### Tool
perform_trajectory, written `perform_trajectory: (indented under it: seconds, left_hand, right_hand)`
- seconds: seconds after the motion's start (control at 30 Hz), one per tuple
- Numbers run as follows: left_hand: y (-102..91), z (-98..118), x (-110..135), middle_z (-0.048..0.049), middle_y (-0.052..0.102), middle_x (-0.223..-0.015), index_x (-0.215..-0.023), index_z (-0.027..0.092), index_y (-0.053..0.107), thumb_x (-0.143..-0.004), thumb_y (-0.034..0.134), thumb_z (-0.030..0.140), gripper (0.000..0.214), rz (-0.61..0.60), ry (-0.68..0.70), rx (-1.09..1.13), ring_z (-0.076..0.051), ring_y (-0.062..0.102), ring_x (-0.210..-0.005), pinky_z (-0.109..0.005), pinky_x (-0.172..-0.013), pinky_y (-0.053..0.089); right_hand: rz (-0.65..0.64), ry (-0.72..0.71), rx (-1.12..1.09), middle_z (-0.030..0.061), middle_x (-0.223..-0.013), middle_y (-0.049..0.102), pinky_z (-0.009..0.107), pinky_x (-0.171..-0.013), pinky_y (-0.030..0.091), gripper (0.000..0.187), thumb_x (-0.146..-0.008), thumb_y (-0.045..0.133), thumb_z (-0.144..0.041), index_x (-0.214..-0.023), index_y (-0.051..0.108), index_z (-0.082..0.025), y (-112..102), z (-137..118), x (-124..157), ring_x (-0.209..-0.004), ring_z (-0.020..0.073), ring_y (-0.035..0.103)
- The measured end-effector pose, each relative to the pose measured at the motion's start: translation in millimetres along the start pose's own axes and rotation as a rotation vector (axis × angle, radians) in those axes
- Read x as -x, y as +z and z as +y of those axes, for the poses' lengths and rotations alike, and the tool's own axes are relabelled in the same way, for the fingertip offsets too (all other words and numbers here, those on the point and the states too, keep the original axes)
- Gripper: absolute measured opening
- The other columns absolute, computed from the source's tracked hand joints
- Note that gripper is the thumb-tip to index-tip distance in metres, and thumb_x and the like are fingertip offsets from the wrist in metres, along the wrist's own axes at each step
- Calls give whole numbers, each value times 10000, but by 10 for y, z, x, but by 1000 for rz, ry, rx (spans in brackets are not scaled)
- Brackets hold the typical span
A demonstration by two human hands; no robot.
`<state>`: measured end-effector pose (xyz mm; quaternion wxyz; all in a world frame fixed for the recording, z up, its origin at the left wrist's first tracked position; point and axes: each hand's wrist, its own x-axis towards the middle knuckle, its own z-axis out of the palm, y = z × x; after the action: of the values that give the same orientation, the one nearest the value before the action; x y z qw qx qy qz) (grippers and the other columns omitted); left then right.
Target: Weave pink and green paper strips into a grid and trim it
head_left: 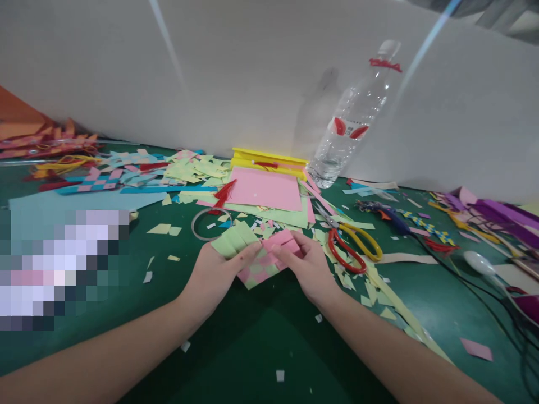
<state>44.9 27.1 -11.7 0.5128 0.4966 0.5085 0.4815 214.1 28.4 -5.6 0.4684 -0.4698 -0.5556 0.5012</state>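
Observation:
Between my two hands is a woven paper piece (257, 270) with a pink and pale green check. My left hand (219, 272) is closed on its green strips, thumb on top. My right hand (309, 264) pinches the pink strips at the other side, with its thumb pressed on them. The fingers beneath the paper are hidden. Just beyond my left hand lies a roll of clear tape (211, 224). Scissors (349, 244) with one red and one yellow handle rest to the right of my right hand.
Pink paper sheets (265, 188) and a yellow folded strip (269, 160) lie ahead. A clear plastic bottle (349, 123) leans by the wall. Paper scraps (196, 168) cover the back left. At right are a black cable (455, 269) and a white spoon-shaped object (480, 262).

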Motion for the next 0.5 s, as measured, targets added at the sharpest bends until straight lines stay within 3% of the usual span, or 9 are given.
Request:
perform_trajectory:
  seconds: [0.13, 0.37, 0.5]
  left_hand:
    - [5, 37, 5, -35, 711, -801, -832, 186, 691, -684, 713, 475, 325, 2, 3, -78, -191, 637, -732, -284, -648, 502]
    - [-12, -23, -15, -7, 630, -569, -684, 180, 652, -691, 694, 507, 330, 24, 25, -127, -180, 595, -619, -294, -620, 479]
    - [-7, -4, -13, -20, 674, -682, -745, 183, 670, -707, 696, 469, 290, -8, 51, -82, -178, 612, -675, -284, -640, 495]
  right_hand:
    - [62, -59, 66, 6, -689, 639, 243, -548, 460, 233, -731, 671, -424, -773, 695, -196, 5, 9, -6, -603, 131, 566]
    - [31, -72, 69, 7, -682, 637, 236, -548, 448, 212, -753, 659, -403, -783, 708, -200, 8, 9, 10, -605, 127, 559]
    - [19, -65, 93, 4, -685, 632, 233, -536, 436, 222, -759, 650, -417, -789, 696, -201, 3, -1, 17, -596, 122, 550]
